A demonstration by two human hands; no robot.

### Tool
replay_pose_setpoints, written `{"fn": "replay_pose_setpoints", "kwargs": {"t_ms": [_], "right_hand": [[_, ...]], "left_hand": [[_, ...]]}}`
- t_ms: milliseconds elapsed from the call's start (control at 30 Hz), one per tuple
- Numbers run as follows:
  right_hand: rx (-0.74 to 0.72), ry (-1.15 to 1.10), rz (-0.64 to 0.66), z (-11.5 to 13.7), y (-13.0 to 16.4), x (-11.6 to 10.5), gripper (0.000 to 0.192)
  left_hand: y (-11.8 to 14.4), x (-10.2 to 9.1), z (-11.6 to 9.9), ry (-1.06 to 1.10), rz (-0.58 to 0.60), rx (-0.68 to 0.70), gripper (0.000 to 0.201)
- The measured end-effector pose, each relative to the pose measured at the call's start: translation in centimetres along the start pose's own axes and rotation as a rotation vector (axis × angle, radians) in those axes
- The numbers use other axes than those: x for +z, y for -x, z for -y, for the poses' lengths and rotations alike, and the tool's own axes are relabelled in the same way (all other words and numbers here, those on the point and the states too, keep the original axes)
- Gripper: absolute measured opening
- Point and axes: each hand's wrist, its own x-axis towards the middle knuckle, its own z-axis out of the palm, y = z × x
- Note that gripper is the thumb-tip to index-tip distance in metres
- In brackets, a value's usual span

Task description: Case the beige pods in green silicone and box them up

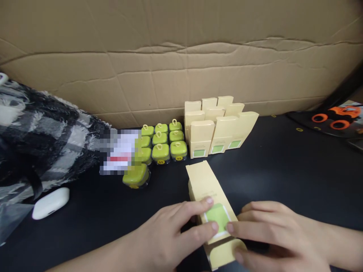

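A pale yellow carton (205, 181) with a green printed square lies tilted on the black table in front of me, its near end flap folded out. My left hand (181, 230) grips it from the left, with fingertips on the printed face. From the right, my right hand (275, 230) holds its near end, one finger on the face and another at the flap. Behind it stand several similar cartons (202, 132) in rows, top flaps raised. Left of those are several small clear containers with green lids (160, 150) and loops, one (136, 175) set nearer me.
A white earbud case (51, 203) lies at left near a black, white and grey checked cloth (65, 128). Cardboard (181, 60) rises behind the table. At right are small yellow rings (299, 129) and a dark item with orange rings (339, 124).
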Motion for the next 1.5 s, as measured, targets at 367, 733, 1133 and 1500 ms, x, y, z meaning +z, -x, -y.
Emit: {"fn": "replay_pose_setpoints", "kwargs": {"t_ms": [367, 733, 1133, 1500], "right_hand": [[0.031, -0.056, -0.003, -0.3, -0.5, -0.6, 0.016], [0.250, -0.147, -0.070, -0.2, -2.0, -1.0, 0.016], [-0.106, 0.082, 0.049, -1.0, -1.1, -0.1, 0.018], [0.140, -0.101, -0.403, -1.0, -0.2, -0.1, 0.027]], "left_hand": [[0.0, 0.0, 0.0, 0.013, -0.001, -0.030, 0.034], [-0.4, 0.4, -0.3, -0.124, -0.067, 0.006, 0.016], [0.8, 1.2, 0.6, 0.154, -0.412, -0.247, 0.065], [0.7, 0.9, 0.9, 0.356, -0.213, -0.254, 0.079]]}}
